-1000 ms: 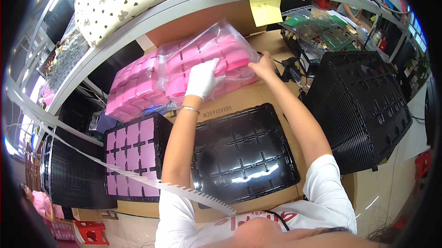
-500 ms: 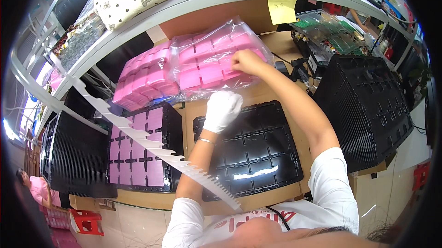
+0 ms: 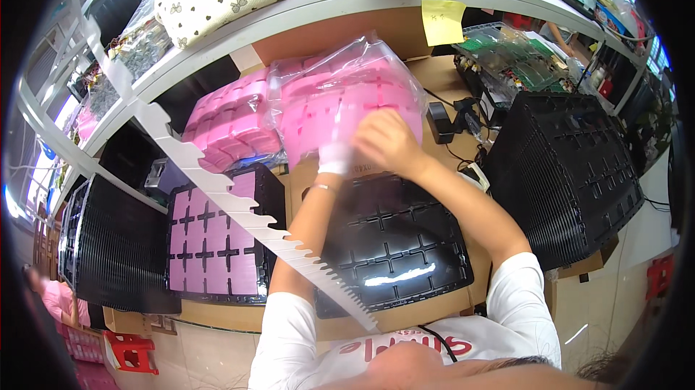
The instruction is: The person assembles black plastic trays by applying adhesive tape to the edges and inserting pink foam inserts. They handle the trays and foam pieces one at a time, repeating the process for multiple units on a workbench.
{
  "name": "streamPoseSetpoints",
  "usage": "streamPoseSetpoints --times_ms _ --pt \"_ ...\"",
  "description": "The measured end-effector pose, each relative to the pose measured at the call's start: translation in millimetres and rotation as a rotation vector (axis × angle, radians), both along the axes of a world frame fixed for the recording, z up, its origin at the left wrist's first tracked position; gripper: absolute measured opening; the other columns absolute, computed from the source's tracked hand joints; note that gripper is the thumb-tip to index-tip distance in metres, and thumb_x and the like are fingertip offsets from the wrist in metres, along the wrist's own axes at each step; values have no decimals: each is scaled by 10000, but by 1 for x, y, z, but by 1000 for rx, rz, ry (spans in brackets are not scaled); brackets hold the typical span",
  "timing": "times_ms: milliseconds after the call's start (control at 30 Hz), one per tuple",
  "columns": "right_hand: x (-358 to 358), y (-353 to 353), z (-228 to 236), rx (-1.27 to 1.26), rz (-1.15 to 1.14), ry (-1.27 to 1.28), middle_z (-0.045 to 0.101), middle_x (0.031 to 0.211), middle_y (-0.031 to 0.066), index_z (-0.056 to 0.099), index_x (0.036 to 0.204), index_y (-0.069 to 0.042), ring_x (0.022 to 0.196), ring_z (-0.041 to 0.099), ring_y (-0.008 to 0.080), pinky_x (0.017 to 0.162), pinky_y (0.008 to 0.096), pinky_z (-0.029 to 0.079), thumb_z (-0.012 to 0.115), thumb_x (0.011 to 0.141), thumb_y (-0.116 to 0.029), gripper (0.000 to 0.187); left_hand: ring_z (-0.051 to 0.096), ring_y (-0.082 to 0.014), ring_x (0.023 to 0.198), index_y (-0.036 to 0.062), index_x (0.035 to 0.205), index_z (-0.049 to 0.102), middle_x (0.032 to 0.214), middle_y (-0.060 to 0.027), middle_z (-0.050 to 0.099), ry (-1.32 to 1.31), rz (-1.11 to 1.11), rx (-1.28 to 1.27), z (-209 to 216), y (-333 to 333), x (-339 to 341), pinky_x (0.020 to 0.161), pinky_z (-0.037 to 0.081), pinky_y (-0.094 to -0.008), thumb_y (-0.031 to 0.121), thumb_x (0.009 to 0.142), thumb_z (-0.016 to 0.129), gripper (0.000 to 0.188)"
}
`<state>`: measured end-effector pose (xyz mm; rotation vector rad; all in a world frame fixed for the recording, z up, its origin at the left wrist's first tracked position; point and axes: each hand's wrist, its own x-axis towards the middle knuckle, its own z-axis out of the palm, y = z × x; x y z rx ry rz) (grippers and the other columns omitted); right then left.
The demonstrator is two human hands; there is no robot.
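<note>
My left hand, in a white glove, is smeared by motion at the front of the pink foam pieces, and its fingers cannot be made out. Close beside it is my bare right hand, its fingers curled together; what they hold, if anything, is hidden. A clear plastic bag lies over the pink pieces behind both hands. Below my wrists, a glossy black tray with raised cross-shaped dividers lies on cardboard. Left of it stands a tray stack with pink pieces in the top compartments.
Tall stacks of black trays stand at the left and right. Behind the right stack lie green circuit boards. A white shelf spans the back, with a yellow note on it. Another person is at far left.
My right hand has left the bagged pink pieces and come down toward me, beside my left. My gloved left hand has shifted slightly left and away from above the tray.
</note>
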<state>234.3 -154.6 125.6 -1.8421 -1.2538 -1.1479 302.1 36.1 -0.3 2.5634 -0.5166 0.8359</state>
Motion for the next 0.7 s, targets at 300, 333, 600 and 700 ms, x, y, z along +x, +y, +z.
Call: streamPoseSetpoints --times_ms 300,333,600,700 --pt "-12 -81 -91 929 318 1693 590 1229 121 471 1325 4 1113 591 212 933 376 483 740 855 -248 597 487 -308 1272 -32 1426 355 1424 -181 453 472 -208 -2110 13 8 -133 1023 438 -445 486 946 522 725" --pt "-9 -86 -102 905 327 1716 630 1152 101 536 1262 1 1062 620 193 888 356 506 721 867 -219 489 497 -326 1245 -51 1415 341 1376 -200 479 524 -203 -2383 15 24 -139 1005 455 -434 615 902 524 861" --pt "-78 -110 -106 766 121 1599 698 1013 82 649 1097 27 902 668 142 793 283 535 703 863 -121 282 542 -30 667 74 1031 685 838 27 640 681 122 -962 18 53 -181 559 401 -186 395 900 690 346" --pt "-130 -121 -117 760 72 1518 691 1027 84 615 1122 33 926 654 133 840 254 504 703 855 -65 298 531 -43 625 41 1124 659 825 6 631 703 267 -1020 21 30 -237 535 387 -189 377 906 684 402"
